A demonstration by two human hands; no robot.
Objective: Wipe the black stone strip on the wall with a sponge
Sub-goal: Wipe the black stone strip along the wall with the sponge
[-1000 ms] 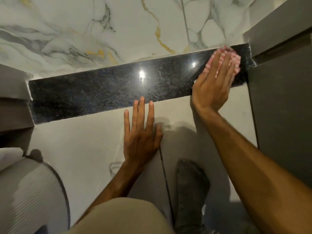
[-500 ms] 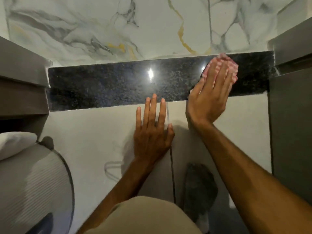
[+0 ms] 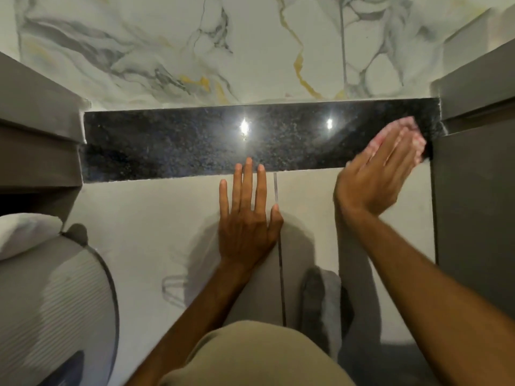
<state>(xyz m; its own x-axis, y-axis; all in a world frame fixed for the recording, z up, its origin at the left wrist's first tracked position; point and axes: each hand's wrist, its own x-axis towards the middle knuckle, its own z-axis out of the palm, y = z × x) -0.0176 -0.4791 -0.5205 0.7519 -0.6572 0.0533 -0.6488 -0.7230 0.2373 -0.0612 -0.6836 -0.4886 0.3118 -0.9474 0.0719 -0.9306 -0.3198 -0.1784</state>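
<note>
Right now my right hand (image 3: 373, 179) presses the pink sponge (image 3: 404, 129) flat at the black stone strip (image 3: 181, 143)'s right end; its length runs leftward, above my spread left hand (image 3: 246, 221).

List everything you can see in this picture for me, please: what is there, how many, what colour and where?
black stone strip: one, speckled black and glossy, running across the wall between the two grey units
sponge: one, pink, pressed on the strip's right end under the right hand
marble wall tiles: white with grey and gold veins, above the strip
plain wall panels: off-white, below the strip
grey units: two, one at each side edge
ribbed round object: one, white-grey, lower left; cannot tell what it is
socked foot: one, grey, bottom centre
left hand: one, flat on the panel, fingers spread, holding nothing
right hand: one, blurred, pressing the sponge
</note>
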